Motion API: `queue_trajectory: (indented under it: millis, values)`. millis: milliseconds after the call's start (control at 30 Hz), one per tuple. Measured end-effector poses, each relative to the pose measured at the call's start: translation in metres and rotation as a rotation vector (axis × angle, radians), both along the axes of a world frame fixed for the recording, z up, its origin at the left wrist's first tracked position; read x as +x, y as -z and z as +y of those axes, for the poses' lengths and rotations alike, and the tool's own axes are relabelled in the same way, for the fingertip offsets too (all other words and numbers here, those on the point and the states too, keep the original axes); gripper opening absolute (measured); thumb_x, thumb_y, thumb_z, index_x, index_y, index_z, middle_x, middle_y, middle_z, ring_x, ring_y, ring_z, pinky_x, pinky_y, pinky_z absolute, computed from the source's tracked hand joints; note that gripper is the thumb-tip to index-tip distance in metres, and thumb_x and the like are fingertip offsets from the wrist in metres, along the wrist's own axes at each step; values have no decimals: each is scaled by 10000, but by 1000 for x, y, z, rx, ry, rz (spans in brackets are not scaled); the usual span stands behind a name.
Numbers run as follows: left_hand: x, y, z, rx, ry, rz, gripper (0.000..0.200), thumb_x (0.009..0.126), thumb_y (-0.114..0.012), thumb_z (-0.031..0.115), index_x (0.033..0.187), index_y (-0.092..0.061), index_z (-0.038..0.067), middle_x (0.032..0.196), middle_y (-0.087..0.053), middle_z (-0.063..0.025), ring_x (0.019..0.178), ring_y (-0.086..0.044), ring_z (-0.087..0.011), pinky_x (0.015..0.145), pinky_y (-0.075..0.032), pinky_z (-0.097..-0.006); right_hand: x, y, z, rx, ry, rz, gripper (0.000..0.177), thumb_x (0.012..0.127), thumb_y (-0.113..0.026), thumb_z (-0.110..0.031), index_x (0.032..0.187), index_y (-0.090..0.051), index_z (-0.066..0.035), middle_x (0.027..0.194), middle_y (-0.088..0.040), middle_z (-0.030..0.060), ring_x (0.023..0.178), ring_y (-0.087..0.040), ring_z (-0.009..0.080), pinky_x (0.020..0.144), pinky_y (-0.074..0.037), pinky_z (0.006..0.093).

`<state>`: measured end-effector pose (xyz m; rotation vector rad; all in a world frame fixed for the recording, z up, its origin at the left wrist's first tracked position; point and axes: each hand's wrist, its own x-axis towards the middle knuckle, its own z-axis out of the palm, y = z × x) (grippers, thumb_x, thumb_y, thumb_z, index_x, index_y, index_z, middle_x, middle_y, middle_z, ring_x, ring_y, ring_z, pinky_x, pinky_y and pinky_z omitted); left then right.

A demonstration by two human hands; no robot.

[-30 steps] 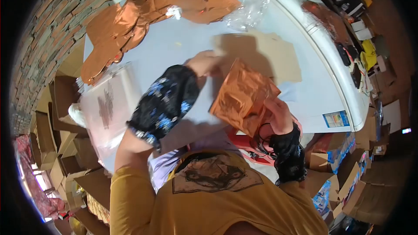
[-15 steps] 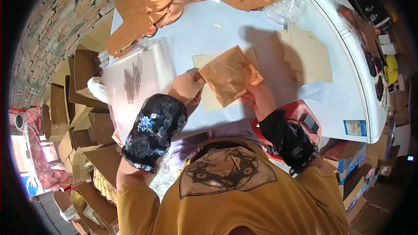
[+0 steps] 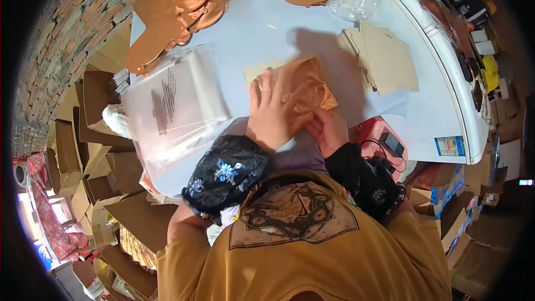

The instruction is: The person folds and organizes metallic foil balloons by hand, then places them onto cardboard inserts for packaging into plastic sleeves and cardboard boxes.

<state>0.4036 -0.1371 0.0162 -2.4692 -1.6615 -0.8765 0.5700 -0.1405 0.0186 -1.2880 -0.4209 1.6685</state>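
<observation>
A folded copper-coloured shiny cloth (image 3: 305, 86) lies over a beige card (image 3: 253, 73) near the table's front edge. My left hand (image 3: 268, 108) rests flat on the cloth's left part, fingers spread and pointing away from me. At the cloth's lower right corner, my right hand (image 3: 330, 128) pinches the edge between thumb and fingers. Left of my hands sits a stack of clear plastic bags (image 3: 181, 97) with dark print. More beige cards (image 3: 387, 58) are piled to the right.
Copper cloth pieces (image 3: 206, 0) spread along the far side of the white table (image 3: 245, 28). Crumpled clear plastic (image 3: 356, 1) lies at the back right. Open cardboard boxes (image 3: 103, 103) crowd the left side. A red container (image 3: 379, 136) stands by the front edge.
My left hand has moved from the cloth's left corner onto its top and opened flat. The cloth has gone from raised and tilted to lower, with its right part more rumpled.
</observation>
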Motion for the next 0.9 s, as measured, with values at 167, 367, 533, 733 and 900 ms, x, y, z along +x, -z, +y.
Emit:
queue_trajectory:
  millis: [167,367,533,733,900]
  values:
    - [-5,22,6,19,55,-19,607,874,-639,521,1399,-545,231,1524,-353,-244,1405,-311,-482,1123,-279,-581,2,3,-2,-45,-22,71,160,969,-556,-143,1063,-579,-16,1004,-635,94,938,-658,214,892,-550,377]
    - [-6,23,7,19,70,-12,580,879,-647,491,1387,-559,225,1507,-372,-248,1384,-342,-481,1118,-299,-572,22,-22,17,-227,-231,51,245,980,-567,-208,1136,-581,-20,1162,-630,137,1054,-637,251,973,-515,401]
    - [-7,19,5,-33,73,-52,587,862,-671,466,1386,-561,225,1513,-367,-250,1407,-314,-478,1129,-285,-574,52,-39,36,-282,-650,-304,298,971,-587,-278,1119,-620,-22,1093,-682,136,962,-676,281,890,-542,389]
    - [-4,10,5,-133,57,-34,610,856,-669,464,1405,-540,232,1548,-320,-245,1443,-264,-466,1167,-218,-569,65,-16,76,708,-532,-1344,246,942,-604,-222,1111,-656,-52,1003,-683,176,858,-665,355,729,-521,403]
    - [-5,14,5,-143,61,11,636,856,-666,470,1429,-505,245,1575,-271,-238,1461,-237,-451,1163,-212,-581,28,25,103,1110,-239,-1291,207,939,-586,-121,1114,-646,-28,984,-641,177,881,-636,369,746,-510,423]
